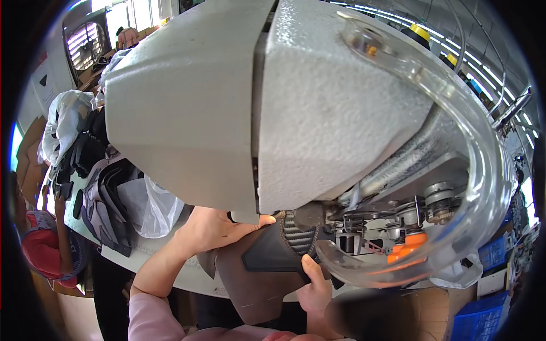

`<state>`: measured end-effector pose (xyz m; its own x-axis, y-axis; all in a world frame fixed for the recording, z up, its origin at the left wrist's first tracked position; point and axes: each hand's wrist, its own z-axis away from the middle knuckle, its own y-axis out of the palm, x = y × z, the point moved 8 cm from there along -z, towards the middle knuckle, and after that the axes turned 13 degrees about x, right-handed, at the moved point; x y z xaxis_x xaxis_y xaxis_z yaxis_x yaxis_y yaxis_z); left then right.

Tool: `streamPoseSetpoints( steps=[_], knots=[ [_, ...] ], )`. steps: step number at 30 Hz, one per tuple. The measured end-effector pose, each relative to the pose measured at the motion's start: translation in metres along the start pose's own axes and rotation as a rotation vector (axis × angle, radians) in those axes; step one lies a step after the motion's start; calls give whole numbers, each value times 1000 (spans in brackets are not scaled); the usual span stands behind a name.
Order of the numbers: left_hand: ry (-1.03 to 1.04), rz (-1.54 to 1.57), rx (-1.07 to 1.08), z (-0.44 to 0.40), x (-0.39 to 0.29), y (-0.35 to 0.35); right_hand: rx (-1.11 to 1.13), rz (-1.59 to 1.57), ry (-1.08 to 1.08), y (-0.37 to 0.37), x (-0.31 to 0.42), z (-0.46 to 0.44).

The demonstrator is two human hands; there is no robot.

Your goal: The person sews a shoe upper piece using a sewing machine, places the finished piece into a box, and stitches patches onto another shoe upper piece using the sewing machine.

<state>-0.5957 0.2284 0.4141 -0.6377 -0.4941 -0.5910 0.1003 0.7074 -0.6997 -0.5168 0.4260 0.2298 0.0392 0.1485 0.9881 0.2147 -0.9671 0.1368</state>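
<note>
A sewing machine with a large pale grey head (pixel 187 108) fills the upper middle of the head view. Below it lies a brown and black leather-like piece (pixel 250 290) with a ribbed, stitched insert, resembling a shoe upper. My left hand (pixel 213 230) is closed on its far left part, thumb toward the ribbed insert, the other fingers partly hidden by the machine. On the near right edge, my right hand (pixel 315 287) pinches the piece, thumb on top and fingers mostly underneath. The needle area is hidden behind the head.
A clear curved guard (pixel 478 170) arcs round the machine's right side, near an orange part (pixel 406 245). Grey and black bags (pixel 108 199) and clear plastic (pixel 151 207) lie on the left of the table. A person in red (pixel 48 244) sits at far left. Blue crates (pixel 480 318) stand lower right.
</note>
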Motion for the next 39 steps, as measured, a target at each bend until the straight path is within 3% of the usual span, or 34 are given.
streamPoseSetpoints(
  steps=[1, 4, 7, 11, 16, 18, 19, 20, 29, 39],
  knots=[
    [-8, -1, 22, 0, 2, 2, -55, -269, 104, 0, -9, -1],
    [-115, 14, 87, 0, 11, 7, -128, -574, 193, 1, -6, -3],
    [-169, -108, -72, 13, 7, 12, -96, -287, 103, -8, 24, -11],
    [-111, -675, -14, 32, -45, 24, -55, 1, -57, -46, 60, -39],
    [-6, -800, 100, 34, -56, 31, 15, 87, -101, -82, 74, -68],
    [121, -681, 104, 33, -52, 38, 37, 95, -107, -85, 73, -73],
    [188, -696, 62, 30, -55, 28, 46, 99, -108, -86, 72, -75],
    [180, -512, -65, 28, -52, 13, 53, 100, -106, -87, 71, -76],
    [280, -693, -64, 35, -66, 35, 79, 125, -120, -91, 79, -85],
    [279, -636, -8, 33, -52, 30, 48, 166, -127, -76, 84, -76]
  ],
)
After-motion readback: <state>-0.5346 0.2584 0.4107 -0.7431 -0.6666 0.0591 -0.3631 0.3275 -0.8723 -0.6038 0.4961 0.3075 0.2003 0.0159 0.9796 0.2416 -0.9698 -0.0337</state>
